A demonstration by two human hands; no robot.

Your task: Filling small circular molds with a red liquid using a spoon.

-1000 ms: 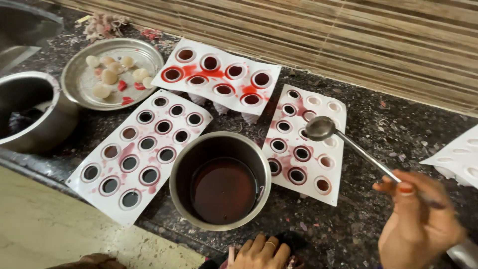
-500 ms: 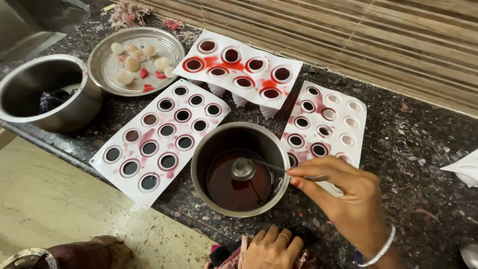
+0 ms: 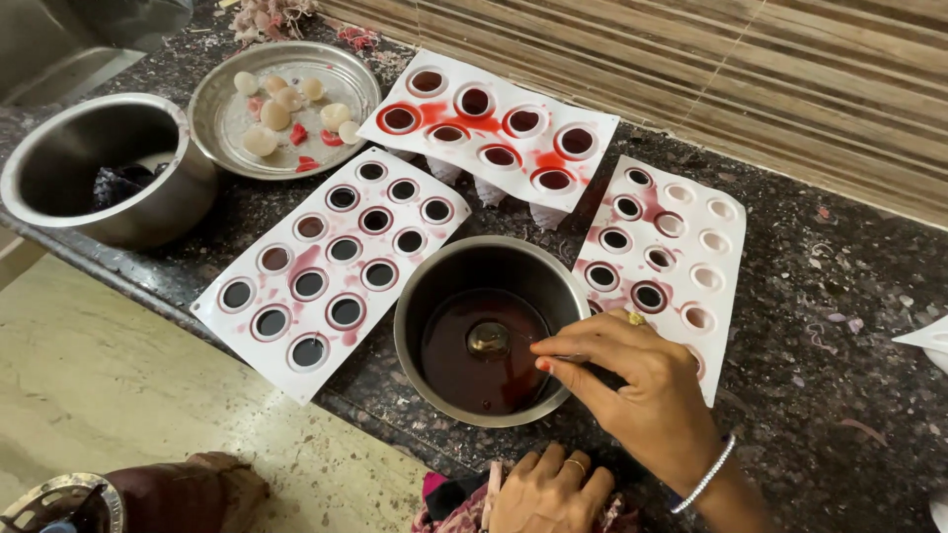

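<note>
My right hand (image 3: 637, 380) grips the handle of a small metal ladle (image 3: 489, 339), whose bowl is dipped in the dark red liquid inside a steel pot (image 3: 434, 286) at the counter's front edge. My left hand (image 3: 553, 489) rests at the counter edge below the pot, fingers curled, holding nothing I can see. Three white moulds surround the pot: a long one (image 3: 286, 296) to the left with dark-filled cups, one behind (image 3: 494, 118) with red spills, and one to the right (image 3: 681, 247), partly filled, its far cups pale.
A steel plate (image 3: 217, 118) with pale round pieces and red bits sits at the back left. A larger steel bowl (image 3: 49, 168) stands at far left. The dark speckled counter (image 3: 839, 375) extends right. A wooden slatted wall runs behind. Tan floor lies below.
My right hand brought the ladle from above the right mould over to the pot and lowered its bowl into the red liquid. The view shifted slightly.
</note>
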